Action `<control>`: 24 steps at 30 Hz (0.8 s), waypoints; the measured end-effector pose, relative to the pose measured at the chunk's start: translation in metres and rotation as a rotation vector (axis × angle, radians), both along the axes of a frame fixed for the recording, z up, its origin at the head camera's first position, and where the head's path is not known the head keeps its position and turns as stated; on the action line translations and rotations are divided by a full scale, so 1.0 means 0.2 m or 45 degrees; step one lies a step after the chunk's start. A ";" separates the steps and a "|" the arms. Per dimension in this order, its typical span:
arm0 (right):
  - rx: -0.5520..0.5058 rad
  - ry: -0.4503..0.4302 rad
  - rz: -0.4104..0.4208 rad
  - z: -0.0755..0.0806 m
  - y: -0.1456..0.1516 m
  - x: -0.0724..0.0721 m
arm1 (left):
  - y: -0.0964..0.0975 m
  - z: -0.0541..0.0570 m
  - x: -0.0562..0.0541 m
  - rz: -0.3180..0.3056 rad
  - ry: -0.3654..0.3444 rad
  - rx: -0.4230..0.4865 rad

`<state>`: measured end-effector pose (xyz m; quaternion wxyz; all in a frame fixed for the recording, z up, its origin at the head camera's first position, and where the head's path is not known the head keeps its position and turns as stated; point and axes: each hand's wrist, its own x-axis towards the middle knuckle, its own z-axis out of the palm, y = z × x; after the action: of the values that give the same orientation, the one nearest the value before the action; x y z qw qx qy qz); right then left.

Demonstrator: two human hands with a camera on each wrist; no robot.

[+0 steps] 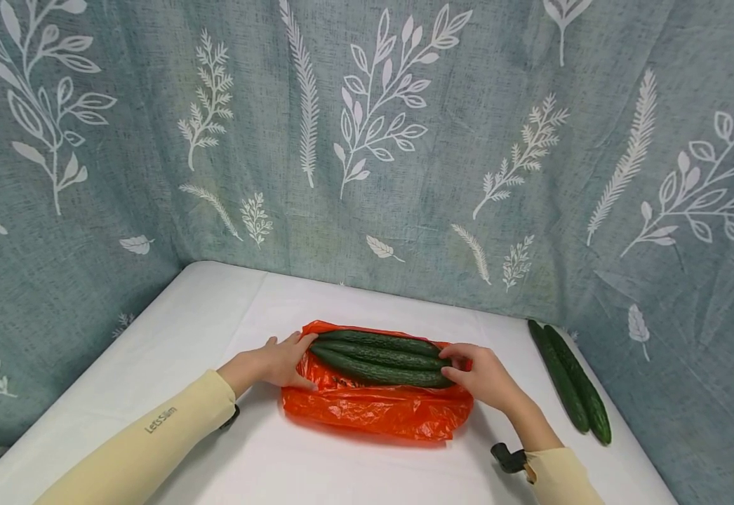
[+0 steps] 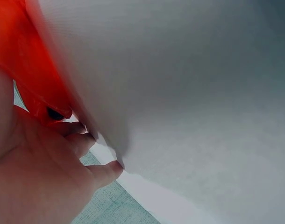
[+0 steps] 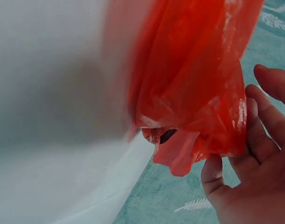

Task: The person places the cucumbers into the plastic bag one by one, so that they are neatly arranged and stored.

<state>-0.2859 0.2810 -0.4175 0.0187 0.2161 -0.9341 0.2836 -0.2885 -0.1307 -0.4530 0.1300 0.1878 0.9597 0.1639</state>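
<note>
Three dark green cucumbers lie side by side on a spread red plastic bag, whose front part is bunched up before them. At the left end, my left hand touches the bag and the cucumber tips with spread fingers. My right hand is at the other end, its thumb and fingertips touching the cucumbers' right ends. In the right wrist view the red bag has crumpled folds, and the fingers lie loosely bent beside it. The left wrist view shows the left fingers extended near the bag.
Two more cucumbers lie lengthwise near the right edge of the white table. A green-blue curtain with white leaf prints stands behind the table and along both sides. Black wrist cameras are strapped below the sleeves.
</note>
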 end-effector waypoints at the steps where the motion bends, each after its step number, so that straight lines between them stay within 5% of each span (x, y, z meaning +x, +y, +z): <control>1: -0.021 0.027 -0.013 0.00 0.01 0.00 | 0.00 0.00 0.00 -0.001 0.002 -0.002; 13: -0.213 0.172 -0.180 -0.01 0.20 0.02 | 0.00 -0.01 -0.01 0.003 0.001 -0.003; 24: -0.321 -0.091 -0.506 -0.02 0.40 0.04 | 0.00 -0.01 -0.01 0.006 0.003 0.009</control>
<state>-0.2771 0.3608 -0.4213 0.0679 0.0140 -0.9155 0.3963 -0.2899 -0.1302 -0.4543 0.1278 0.1863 0.9597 0.1672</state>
